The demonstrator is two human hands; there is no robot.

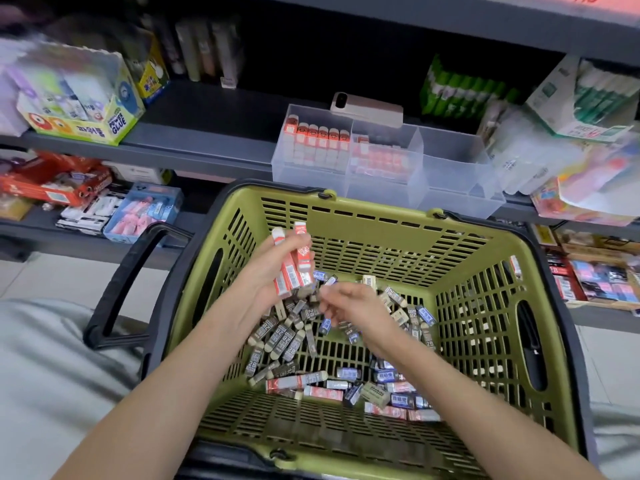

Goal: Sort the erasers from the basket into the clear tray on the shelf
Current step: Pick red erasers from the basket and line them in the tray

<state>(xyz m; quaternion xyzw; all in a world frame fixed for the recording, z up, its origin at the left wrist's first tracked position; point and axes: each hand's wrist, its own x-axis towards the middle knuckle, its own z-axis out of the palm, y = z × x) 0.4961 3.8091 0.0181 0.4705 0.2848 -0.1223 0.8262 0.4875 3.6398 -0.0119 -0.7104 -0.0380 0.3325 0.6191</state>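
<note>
So right now my left hand (266, 271) is wrapped around a little bunch of red erasers (292, 271), held up over the basket (381, 216) with the ends poking out past the fingers. My guess is I'm collecting one colour so it's a single trip to the shelf (207, 133) instead of loads. My right hand (349, 306) is down over the pile of loose erasers (287, 337) on the basket floor with its fingers curled in, but I honestly can't tell if it has one pinched or is just rummaging (bit blurry there). The pile is mostly brown and blue with a few red. The clear tray (450, 168) sits on the shelf just behind the basket, and its left and middle sections hold red ones, so this bunch probably goes there.
</note>
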